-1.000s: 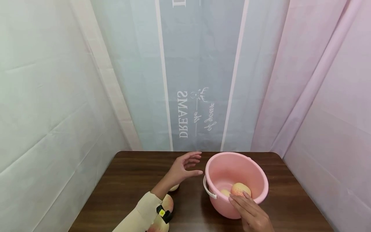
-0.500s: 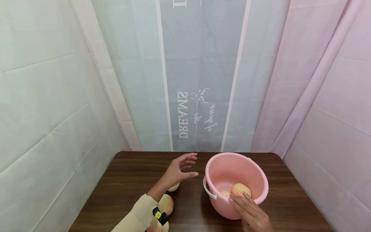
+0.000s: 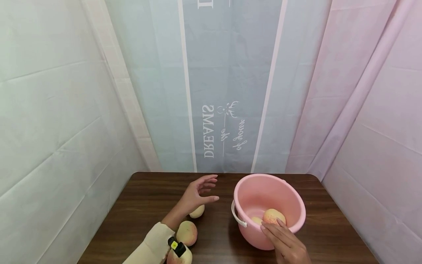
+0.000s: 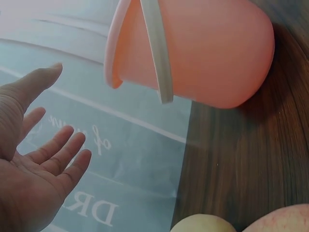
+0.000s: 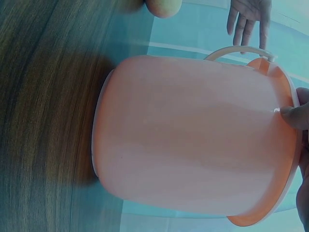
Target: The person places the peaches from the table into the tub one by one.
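Note:
A pink bucket [image 3: 255,237] stands on the right half of the table, its white handle [image 3: 238,215] hanging on the left side. My right hand [image 3: 287,242] grips the near rim; the right wrist view shows the thumb [image 5: 295,116] outside the wall, while the other fingers reach over the edge. Inside the bucket lie a peach [image 3: 273,215] and part of a second, paler fruit [image 3: 256,220]. My left hand [image 3: 194,195] hovers left of the bucket, empty, fingers spread and loosely bent. Below its forearm are peaches [image 3: 187,233] in a rough line, partly covered by the wrist.
The dark wooden table [image 3: 148,198] ends at a hanging grey-blue cloth [image 3: 227,73] with mirrored lettering. Pale cloth walls [image 3: 59,128] enclose both sides. A black wrist strap [image 3: 177,246] sits on the left sleeve, over the nearest peach.
My left hand has drifted left, away from the bucket, uncovering more of the peaches. The right hand and the bucket have stayed in place.

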Demonstrator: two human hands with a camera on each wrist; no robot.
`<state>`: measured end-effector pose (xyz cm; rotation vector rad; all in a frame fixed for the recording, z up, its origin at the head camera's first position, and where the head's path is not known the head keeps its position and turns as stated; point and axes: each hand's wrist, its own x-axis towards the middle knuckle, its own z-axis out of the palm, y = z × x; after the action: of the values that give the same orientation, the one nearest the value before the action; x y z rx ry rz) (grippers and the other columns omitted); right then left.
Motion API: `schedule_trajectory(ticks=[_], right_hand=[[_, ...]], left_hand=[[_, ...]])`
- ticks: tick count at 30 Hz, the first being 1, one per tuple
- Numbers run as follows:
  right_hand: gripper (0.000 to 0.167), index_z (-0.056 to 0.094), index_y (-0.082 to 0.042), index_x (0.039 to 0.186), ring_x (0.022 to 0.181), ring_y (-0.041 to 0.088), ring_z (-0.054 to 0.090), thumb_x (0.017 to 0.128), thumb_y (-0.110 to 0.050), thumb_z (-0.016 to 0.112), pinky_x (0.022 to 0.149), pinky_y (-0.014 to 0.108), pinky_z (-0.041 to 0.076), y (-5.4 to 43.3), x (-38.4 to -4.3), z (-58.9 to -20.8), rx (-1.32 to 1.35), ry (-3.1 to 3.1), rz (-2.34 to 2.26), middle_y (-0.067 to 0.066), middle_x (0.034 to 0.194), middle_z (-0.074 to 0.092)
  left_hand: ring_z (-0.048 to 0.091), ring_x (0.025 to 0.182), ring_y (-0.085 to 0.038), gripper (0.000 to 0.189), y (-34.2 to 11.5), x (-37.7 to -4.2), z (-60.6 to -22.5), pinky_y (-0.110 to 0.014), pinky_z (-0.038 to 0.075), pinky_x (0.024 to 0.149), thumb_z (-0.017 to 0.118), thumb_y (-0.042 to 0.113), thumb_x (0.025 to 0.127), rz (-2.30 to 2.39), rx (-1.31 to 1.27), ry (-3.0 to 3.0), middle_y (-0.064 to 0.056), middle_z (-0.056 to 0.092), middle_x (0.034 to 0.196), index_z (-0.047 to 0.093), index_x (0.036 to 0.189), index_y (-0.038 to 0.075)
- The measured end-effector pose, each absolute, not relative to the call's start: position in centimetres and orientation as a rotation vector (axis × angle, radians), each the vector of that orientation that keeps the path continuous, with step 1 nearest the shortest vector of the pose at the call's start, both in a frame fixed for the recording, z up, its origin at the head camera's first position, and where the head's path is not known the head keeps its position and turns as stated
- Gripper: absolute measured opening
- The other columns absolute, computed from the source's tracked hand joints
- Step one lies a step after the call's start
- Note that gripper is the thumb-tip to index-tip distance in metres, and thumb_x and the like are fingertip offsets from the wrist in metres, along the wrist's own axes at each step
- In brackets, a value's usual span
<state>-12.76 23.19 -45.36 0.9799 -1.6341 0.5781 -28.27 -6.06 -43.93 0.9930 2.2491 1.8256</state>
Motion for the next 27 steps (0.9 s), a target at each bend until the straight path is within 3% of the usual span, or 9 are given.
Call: schedule_trajectory(ticks=[7, 15, 27], right_hand=[[0.029, 0.075, 0.010, 0.098, 0.103, 0.026, 0.070, 0.102, 0.002, 0.048, 0.111, 0.036, 0.042, 23.3, -12.7, -45.5, 0.977, -1.639, 0.573, 0.022, 0.098, 0.075], [0.027, 0.075, 0.010, 0.098, 0.108, 0.025, 0.070, 0.102, 0.003, 0.049, 0.110, 0.036, 0.043, 23.3, -13.1, -45.4, 0.991, -1.600, 0.553, 0.022, 0.097, 0.075], [0.028, 0.075, 0.010, 0.098, 0.107, 0.025, 0.069, 0.101, 0.003, 0.048, 0.110, 0.036, 0.043, 23.5, -13.2, -45.7, 0.992, -1.608, 0.550, 0.021, 0.097, 0.075]], left_hand=[[0.056, 0.127, -0.037, 0.067, -6.7, -28.4, -44.2, -0.050, 0.046, 0.106, 0.083, 0.012, 0.086, 1.825, 0.975, 2.260, -0.003, 0.060, 0.136, 0.054, 0.145, 0.022], [0.059, 0.124, -0.025, 0.066, -7.6, -28.6, -44.8, -0.056, 0.044, 0.106, 0.084, 0.011, 0.085, 1.833, 0.948, 2.273, -0.004, 0.061, 0.135, 0.055, 0.144, 0.022], [0.058, 0.125, -0.033, 0.065, -8.7, -29.1, -45.7, -0.053, 0.046, 0.104, 0.084, 0.011, 0.084, 1.835, 0.903, 2.289, -0.006, 0.062, 0.134, 0.056, 0.143, 0.018]])
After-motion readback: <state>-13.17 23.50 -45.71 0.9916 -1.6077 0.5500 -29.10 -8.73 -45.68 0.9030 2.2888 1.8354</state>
